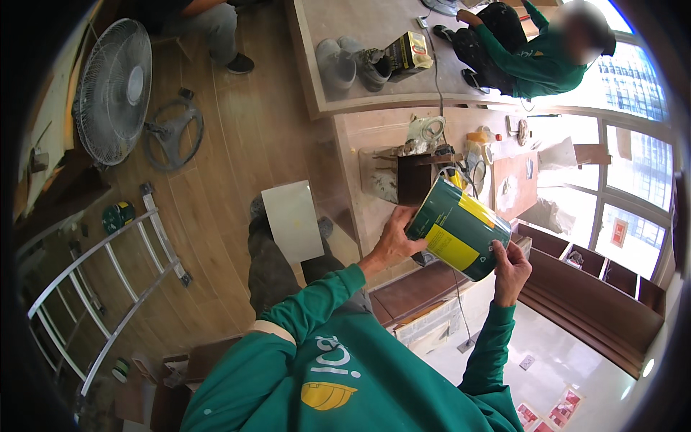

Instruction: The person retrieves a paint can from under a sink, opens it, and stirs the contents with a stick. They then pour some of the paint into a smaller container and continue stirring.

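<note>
A dark green can with yellow label panels is held up in front of my chest, tilted on its side. My left hand grips its left end with the fingers wrapped round the edge. At the other end my right hand closes on the right rim, thumb on the printed side. Whether the can is full is hidden from this angle. Just beyond it, on the worktable, stands a brown box-like block among tape and small tools.
A pale rectangular sheet lies by my legs. To the left are a fan, its round base and a metal ladder. Shoes and a carton sit on the far platform, where another person is seated.
</note>
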Tool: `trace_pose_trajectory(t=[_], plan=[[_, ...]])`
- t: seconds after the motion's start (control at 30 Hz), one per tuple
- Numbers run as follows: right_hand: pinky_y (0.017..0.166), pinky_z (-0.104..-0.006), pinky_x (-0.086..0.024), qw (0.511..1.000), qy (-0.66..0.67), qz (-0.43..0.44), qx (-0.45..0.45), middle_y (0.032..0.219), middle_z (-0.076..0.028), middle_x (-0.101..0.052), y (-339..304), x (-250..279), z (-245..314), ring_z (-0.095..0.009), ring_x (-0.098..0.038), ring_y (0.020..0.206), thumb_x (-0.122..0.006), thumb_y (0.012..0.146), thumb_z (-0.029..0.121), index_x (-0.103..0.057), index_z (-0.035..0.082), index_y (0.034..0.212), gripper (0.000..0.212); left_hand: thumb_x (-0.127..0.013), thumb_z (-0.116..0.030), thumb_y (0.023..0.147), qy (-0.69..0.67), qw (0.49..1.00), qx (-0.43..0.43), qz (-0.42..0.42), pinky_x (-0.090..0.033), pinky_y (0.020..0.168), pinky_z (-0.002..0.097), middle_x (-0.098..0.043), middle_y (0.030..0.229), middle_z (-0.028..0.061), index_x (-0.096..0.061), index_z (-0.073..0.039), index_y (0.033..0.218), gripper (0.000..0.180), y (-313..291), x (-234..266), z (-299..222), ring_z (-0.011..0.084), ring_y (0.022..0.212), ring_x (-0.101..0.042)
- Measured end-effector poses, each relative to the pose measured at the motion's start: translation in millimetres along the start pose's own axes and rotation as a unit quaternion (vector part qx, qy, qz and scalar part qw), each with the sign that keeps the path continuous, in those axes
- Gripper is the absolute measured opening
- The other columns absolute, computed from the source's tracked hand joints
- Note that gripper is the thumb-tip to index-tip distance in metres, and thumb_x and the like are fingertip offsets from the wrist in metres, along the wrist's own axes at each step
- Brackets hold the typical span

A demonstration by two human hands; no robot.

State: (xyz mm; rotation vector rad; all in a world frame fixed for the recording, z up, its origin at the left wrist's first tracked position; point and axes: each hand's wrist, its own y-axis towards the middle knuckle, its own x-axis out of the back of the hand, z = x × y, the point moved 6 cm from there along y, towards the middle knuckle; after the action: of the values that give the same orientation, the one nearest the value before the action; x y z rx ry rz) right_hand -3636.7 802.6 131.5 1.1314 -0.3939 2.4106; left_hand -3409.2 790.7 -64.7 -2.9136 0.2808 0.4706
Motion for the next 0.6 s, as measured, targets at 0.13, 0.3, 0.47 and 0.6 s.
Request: trace_pose_trajectory(t=[0.13,0.3,0.47,0.6], plan=[[0.063,-0.0183,-0.044,1.000,0.016,0.003,0.010,0.086,-0.003,-0.072,4,2,13,-0.004,-0.059,0.071,-0.080,0.090,0.014,-0.072,-0.005,0.114,0.031,-0.078,-0.016,0.071,-0.017,0.999,-0.022,-0.023,-0.046,0.102,0.0387,-0.053,0.122,0.0171,-0.060,0.001,0.131,0.065,-1,-6,-4,0.0317,0.117,-0.055],[0.061,-0.0183,-0.042,0.999,0.036,0.006,0.006,0.087,-0.002,-0.073,11,8,-1,-0.003,-0.058,0.070,-0.079,0.091,0.014,-0.072,-0.005,0.115,0.031,-0.083,-0.019,0.071,-0.032,0.999,-0.029,-0.033,-0.045,0.103,0.0412,-0.053,0.120,0.0176,-0.061,0.000,0.129,0.066,3,-11,-9,0.0332,0.118,-0.054],[0.060,-0.0205,-0.040,0.996,-0.034,0.002,0.082,0.077,0.003,-0.064,25,-18,39,-0.004,-0.052,0.068,-0.081,0.090,0.015,-0.072,-0.006,0.117,0.035,-0.089,-0.023,0.077,-0.017,0.998,-0.033,-0.047,-0.040,0.109,0.0397,-0.053,0.125,0.0161,-0.057,-0.001,0.133,0.068,5,-2,2,0.0312,0.124,-0.051],[0.060,-0.0219,-0.039,0.988,-0.091,0.019,0.126,0.072,0.005,-0.054,31,-46,79,-0.005,-0.047,0.066,-0.081,0.088,0.018,-0.072,-0.005,0.118,0.039,-0.087,-0.021,0.080,-0.051,0.996,0.019,-0.064,-0.042,0.106,0.0385,-0.054,0.123,0.0158,-0.058,-0.001,0.130,0.061,-3,0,23,0.0294,0.122,-0.052]])
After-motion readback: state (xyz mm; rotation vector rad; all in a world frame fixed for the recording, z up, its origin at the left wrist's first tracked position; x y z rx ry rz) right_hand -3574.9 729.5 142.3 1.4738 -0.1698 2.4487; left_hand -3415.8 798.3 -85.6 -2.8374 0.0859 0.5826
